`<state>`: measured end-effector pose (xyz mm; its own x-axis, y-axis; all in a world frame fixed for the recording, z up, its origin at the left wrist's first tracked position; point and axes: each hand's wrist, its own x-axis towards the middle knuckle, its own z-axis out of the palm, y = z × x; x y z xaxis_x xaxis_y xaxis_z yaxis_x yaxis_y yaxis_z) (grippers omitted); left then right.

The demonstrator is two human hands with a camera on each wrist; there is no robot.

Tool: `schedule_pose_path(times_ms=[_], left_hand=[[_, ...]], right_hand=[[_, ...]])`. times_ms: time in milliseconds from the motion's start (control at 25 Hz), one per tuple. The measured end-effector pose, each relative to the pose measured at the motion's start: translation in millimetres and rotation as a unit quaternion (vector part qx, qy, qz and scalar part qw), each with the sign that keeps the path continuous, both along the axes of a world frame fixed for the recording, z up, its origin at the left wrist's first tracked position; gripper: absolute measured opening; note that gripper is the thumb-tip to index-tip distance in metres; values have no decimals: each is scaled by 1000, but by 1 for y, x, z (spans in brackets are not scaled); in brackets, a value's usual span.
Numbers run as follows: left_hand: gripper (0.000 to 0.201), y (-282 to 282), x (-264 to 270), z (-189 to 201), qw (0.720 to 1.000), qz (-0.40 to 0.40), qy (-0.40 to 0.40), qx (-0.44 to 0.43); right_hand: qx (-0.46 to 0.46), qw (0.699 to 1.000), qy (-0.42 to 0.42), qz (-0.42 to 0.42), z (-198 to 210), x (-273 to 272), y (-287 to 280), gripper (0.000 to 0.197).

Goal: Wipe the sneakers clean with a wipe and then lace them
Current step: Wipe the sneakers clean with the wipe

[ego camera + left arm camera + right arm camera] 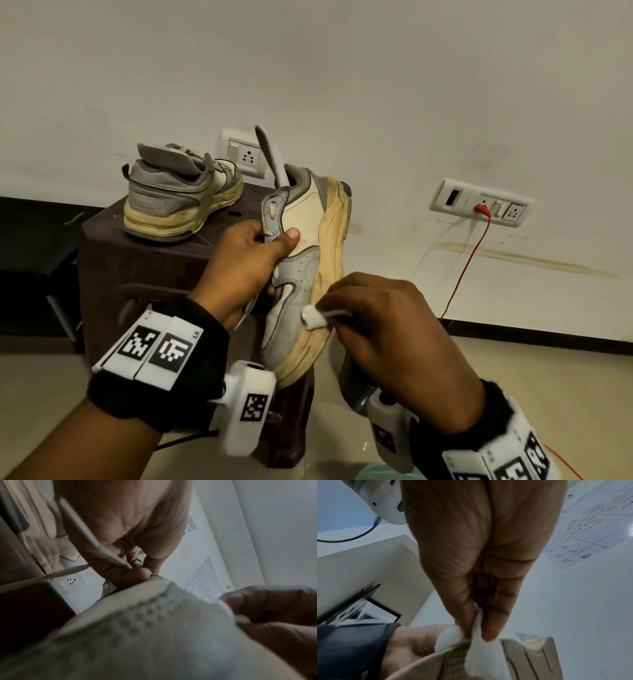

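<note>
1. Pale wall (342, 68) behind, switch plates at centre and right of frame; dark brown stool (102, 260) at left centre.
2. On the stool: second sneaker (178, 195), upright, heel toward the camera, untouched by either hand.
3. Centre of frame: held sneaker (308, 253), lifted off the stool, long axis running from toe at lower centre up to heel at upper centre, yellowed midsole turned to the right.
4. Left hand (246, 270): wrapped round the eyelet edge of the upper, thumb pressed on the cream side panel; loose lace (42, 577) trailing out at the left of the left wrist view.
5. Right hand (387, 329): pinching a wadded white wipe (313, 317) between thumb and fingers, pressed on the forefoot where upper meets midsole.
6. Likely step: wiping, lacing not begun. Uncleaned midsole lying up and away from the wipe along the shoe's length, so probably strokes toward the heel; right hand nearer.
</note>
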<state>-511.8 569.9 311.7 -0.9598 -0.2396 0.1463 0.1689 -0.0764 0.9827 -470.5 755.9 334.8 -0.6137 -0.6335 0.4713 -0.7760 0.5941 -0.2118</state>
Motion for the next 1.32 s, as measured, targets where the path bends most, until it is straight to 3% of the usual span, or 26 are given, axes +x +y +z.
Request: schedule_pose_path(times_ms=[240, 560, 680, 840, 1120, 1320], left_hand=[[18, 16, 1, 1, 999, -33, 30, 8], [15, 21, -3, -2, 997, 24, 56, 51], [19, 24, -2, -1, 997, 23, 59, 42], [16, 29, -5, -2, 996, 36, 69, 37], [7, 35, -7, -1, 995, 60, 79, 10], [5, 43, -8, -3, 993, 58, 95, -42]], right_hand=[[-61, 995, 24, -77, 13, -31, 7, 14], [-36, 999, -11, 2, 10, 9, 27, 19], [-53, 998, 27, -25, 10, 0, 21, 16], [-76, 994, 17, -80, 15, -26, 9, 15], [-10, 999, -11, 34, 13, 13, 33, 18], [-35, 997, 48, -41, 15, -20, 14, 13]])
